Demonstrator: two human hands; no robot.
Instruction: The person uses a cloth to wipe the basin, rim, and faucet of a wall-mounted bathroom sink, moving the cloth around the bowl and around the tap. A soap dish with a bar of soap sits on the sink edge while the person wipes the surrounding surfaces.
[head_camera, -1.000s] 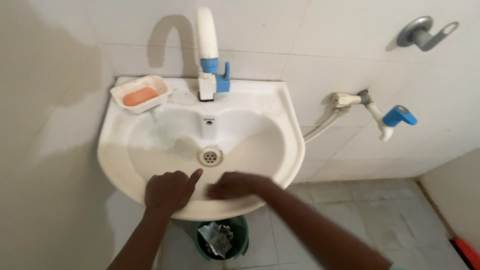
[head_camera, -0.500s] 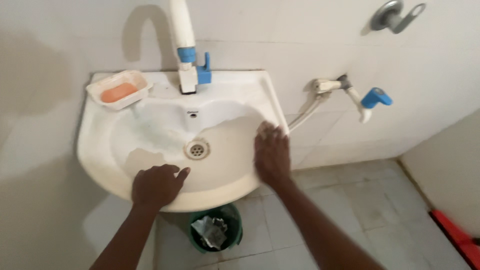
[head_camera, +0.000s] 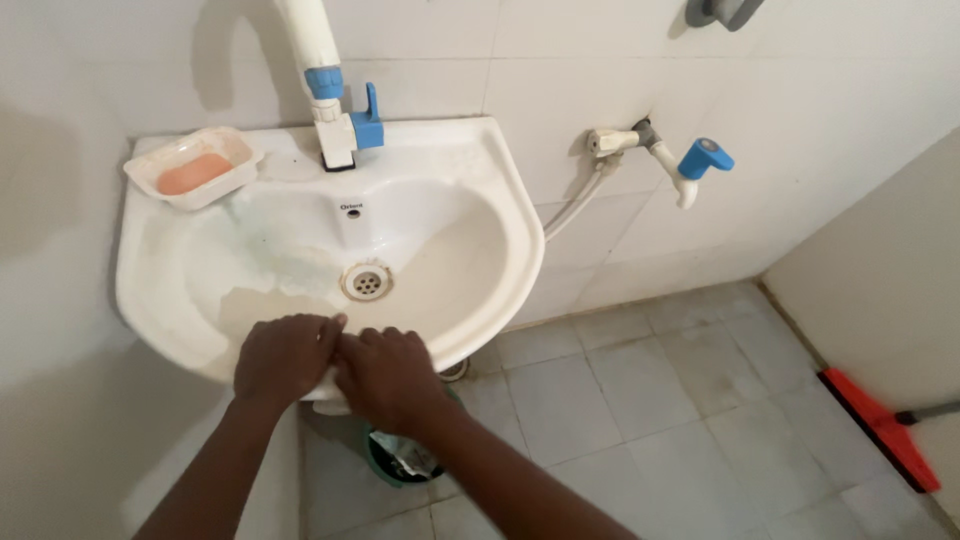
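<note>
I see one label only: a small dark printed mark (head_camera: 351, 208) on the back wall of the white ceramic washbasin (head_camera: 500, 215), just above the round metal drain (head_camera: 367, 282). No packages, signs or screens.

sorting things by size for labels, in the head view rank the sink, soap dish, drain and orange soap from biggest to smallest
1. sink
2. soap dish
3. orange soap
4. drain

The soap and drain look close in size, so their order is unsure.

Head view, close, steeply down onto sink (head_camera: 510, 200) and floor (head_camera: 680, 400)
</note>
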